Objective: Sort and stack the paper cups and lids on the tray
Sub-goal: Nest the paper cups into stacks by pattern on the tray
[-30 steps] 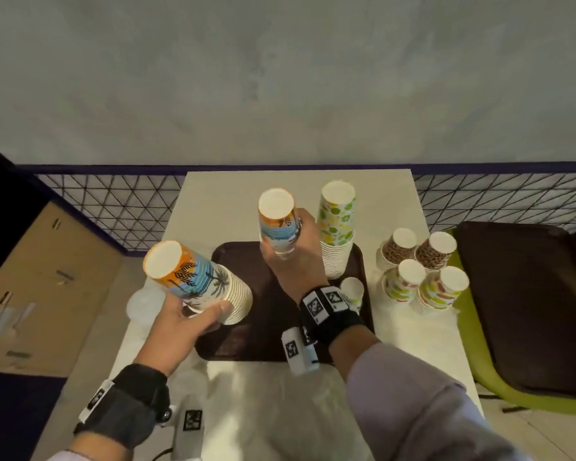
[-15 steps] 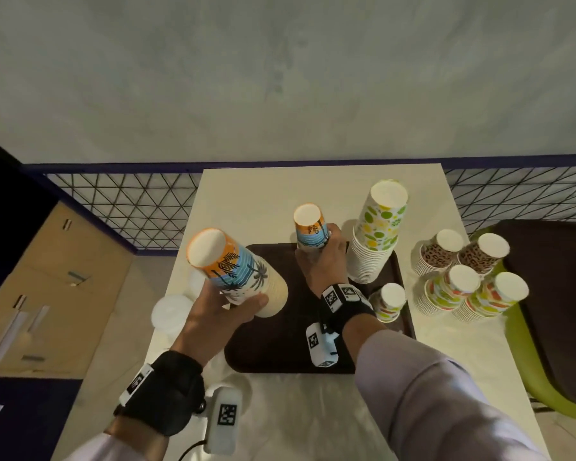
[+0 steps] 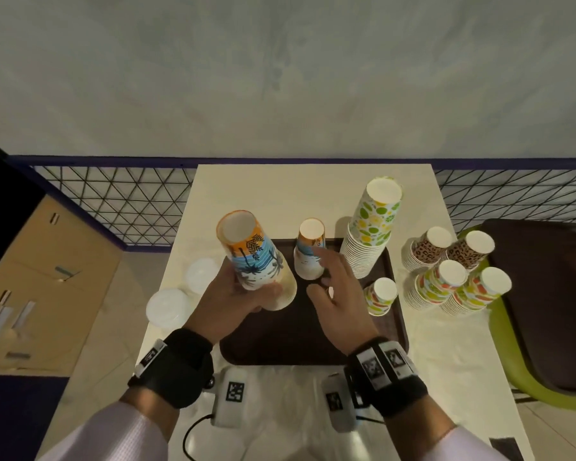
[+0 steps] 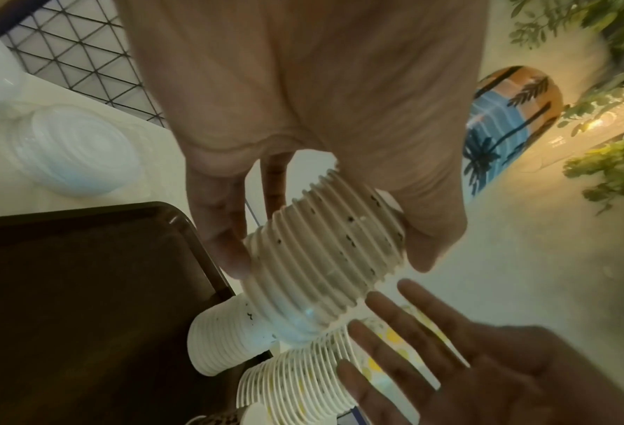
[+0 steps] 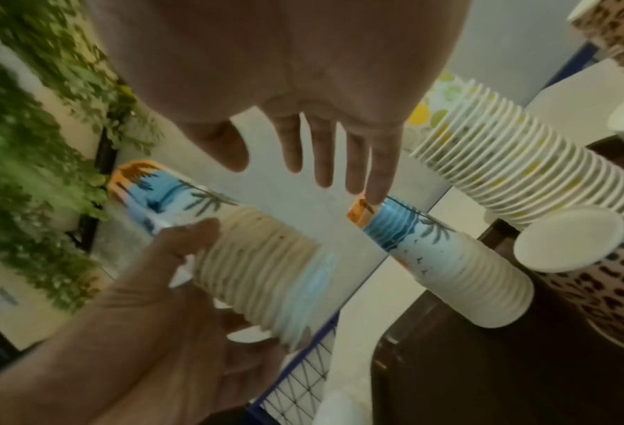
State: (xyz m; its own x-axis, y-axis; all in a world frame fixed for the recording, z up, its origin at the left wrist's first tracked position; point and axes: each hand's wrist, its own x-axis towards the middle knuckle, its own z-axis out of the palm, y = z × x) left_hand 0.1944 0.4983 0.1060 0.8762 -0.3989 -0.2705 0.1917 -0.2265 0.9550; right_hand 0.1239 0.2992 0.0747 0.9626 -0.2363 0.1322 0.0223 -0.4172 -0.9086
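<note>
The left hand [image 3: 236, 294] grasps a tilted palm-print cup stack [image 3: 255, 257] above the tray's [image 3: 313, 347] left side; the right hand [image 3: 343, 294] is released, fingers spread beside the small matching stack [image 3: 310, 251] standing far on the tray. Nesting them off-line could topple that light stack, or bump the tall lime-print stack [image 3: 369, 231] just right of it.

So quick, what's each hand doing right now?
Left hand: grips a tilted stack of palm-print cups.
Right hand: open, fingers spread, holding nothing, beside the smaller palm-print stack on the tray.
</note>
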